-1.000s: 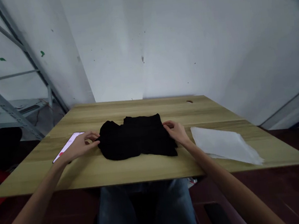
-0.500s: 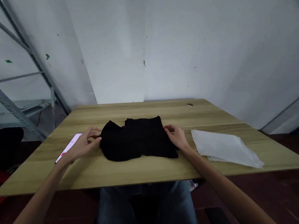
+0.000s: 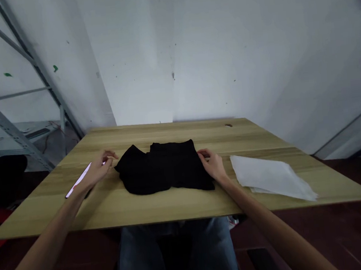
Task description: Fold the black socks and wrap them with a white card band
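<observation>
A black cloth [image 3: 164, 167] lies spread on the wooden table [image 3: 175, 206], with a pointed corner sticking out at its left end. Just left of that corner is my left hand [image 3: 101, 165], raised a little, its fingers bent and apart from the cloth, holding nothing that I can see. My right hand [image 3: 212, 162] has its thumb and fingers closed on the right edge of the black cloth. Partly behind my left hand and wrist lies a phone [image 3: 79, 179] with a lit screen.
Thin white sheets [image 3: 272, 177] lie stacked at the right of the table. A pale wall [image 3: 191, 56] stands behind the table's far edge. At the left is a grey metal rack [image 3: 3, 123]. A small round hole [image 3: 228, 125] sits near the back right.
My left hand has moved left, off the cloth's left edge. The cloth's left corner now sticks out further left. My right hand has stayed in place.
</observation>
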Demonstrator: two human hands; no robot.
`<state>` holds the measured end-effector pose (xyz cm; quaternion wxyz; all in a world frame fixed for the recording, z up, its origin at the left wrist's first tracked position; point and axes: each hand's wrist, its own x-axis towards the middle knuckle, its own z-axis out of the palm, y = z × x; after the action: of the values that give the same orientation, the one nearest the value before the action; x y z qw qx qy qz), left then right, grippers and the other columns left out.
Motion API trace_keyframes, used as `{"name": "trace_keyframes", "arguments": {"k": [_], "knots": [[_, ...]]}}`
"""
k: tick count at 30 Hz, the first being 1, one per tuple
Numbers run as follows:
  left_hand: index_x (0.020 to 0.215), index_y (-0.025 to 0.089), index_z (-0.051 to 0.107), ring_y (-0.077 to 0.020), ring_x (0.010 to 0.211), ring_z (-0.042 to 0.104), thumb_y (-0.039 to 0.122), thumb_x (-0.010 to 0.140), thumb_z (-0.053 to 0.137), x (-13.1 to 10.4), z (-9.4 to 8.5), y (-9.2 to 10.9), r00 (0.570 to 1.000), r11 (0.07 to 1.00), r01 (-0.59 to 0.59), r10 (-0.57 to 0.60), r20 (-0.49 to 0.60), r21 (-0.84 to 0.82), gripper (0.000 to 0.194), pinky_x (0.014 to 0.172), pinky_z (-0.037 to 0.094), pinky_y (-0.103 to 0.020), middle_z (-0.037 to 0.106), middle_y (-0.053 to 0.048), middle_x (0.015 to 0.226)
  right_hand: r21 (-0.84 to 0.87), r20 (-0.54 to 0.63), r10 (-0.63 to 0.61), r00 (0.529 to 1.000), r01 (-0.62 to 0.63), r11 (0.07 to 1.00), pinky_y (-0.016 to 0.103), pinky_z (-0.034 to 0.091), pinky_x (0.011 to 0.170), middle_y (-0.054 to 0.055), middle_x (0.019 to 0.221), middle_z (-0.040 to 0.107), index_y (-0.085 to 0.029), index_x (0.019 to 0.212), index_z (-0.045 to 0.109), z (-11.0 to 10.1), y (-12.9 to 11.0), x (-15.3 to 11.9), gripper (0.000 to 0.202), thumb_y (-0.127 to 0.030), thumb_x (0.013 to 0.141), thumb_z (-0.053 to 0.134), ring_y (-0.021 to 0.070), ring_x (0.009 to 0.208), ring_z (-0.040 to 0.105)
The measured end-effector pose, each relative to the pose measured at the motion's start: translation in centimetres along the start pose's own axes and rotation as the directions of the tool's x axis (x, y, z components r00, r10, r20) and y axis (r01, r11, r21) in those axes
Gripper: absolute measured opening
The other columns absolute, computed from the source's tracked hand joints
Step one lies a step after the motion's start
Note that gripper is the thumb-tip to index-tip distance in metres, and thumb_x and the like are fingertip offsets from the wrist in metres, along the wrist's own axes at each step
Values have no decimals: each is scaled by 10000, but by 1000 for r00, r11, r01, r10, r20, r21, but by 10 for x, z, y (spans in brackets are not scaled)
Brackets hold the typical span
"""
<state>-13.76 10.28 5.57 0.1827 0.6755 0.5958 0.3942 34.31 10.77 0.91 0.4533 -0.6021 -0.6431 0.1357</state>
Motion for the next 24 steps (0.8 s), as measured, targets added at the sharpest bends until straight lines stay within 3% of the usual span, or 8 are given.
{"name": "trace_keyframes", "arguments": {"k": [4, 7, 9, 13, 16, 19, 22, 24], "knots": [[1247, 183, 649, -271, 975, 713, 551, 813, 646, 34, 18, 3, 998, 999, -12, 10, 57, 31, 569, 752, 591, -383, 695, -168, 1314, -25, -1, 6, 1000, -6, 1000, 375, 593, 834, 60, 1026, 819, -251, 1049, 719, 2, 1, -2, 193, -320, 970, 558, 248, 941, 785], [1079, 202, 728, -346, 1158, 690, 584, 725, 713, 52, 32, 10, 985, 998, -42, 33, 170, 48, 521, 827, 600, -418, 735, -154, 1269, -46, -6, 3, 1000, -3, 999, 375, 591, 830, 57, 1029, 820, -254, 1059, 720, 4, 2, -3, 198, -326, 973, 556, 246, 923, 785], [970, 224, 737, -349, 1177, 688, 596, 715, 701, 54, 36, 14, 987, 996, -76, 70, 146, 35, 452, 910, 588, -449, 767, -120, 1213, -49, -5, 8, 1000, -8, 999, 369, 594, 830, 54, 1021, 820, -253, 1059, 721, 4, 2, -4, 200, -326, 973, 556, 238, 901, 785], [925, 243, 749, -307, 1110, 712, 535, 795, 628, 39, 29, 15, 988, 988, -150, 150, 28, 23, 342, 1073, 521, -486, 805, -74, 1075, -49, 0, 4, 1000, -4, 999, 355, 594, 839, 53, 1010, 820, -250, 1061, 724, 5, 1, -6, 206, -314, 966, 554, 227, 894, 783], [915, 256, 789, -300, 1098, 709, 522, 859, 586, 21, 15, 18, 971, 976, -214, 208, 120, 35, 339, 1095, 504, -478, 801, -77, 1063, -43, 26, 14, 1000, -13, 999, 367, 594, 858, 53, 1020, 821, -249, 1061, 734, 3, 1, -4, 217, -309, 965, 549, 230, 891, 782], [934, 256, 814, -316, 1107, 700, 626, 885, 567, 5, 4, 24, 957, 976, -207, 189, 221, 64, 449, 1001, 552, -456, 762, -109, 1201, -30, 12, 35, 999, -34, 999, 385, 595, 895, 70, 1056, 816, -238, 1055, 755, -5, -4, -1, 244, -290, 959, 537, 245, 932, 780], [1056, 262, 794, -306, 1071, 707, 718, 905, 548, -5, -3, 32, 960, 986, -143, 116, 256, 87, 540, 895, 582, -405, 740, -104, 1248, -11, -88, -17, 996, 16, 1000, 395, 595, 915, 108, 1190, 782, -223, 1117, 767, -11, -29, -4, 312, -287, 990, 489, 257, 984, 765], [1131, 275, 750, -300, 1073, 708, 733, 893, 597, -8, -6, 35, 949, 989, -123, 94, 300, 79, 539, 863, 582, -376, 744, -85, 1230, -15, -83, -141, 986, 141, 990, 404, 576, 969, 102, 1234, 763, -235, 1177, 762, -7, -58, -9, 334, -290, 1026, 468, 264, 1061, 743]]}}
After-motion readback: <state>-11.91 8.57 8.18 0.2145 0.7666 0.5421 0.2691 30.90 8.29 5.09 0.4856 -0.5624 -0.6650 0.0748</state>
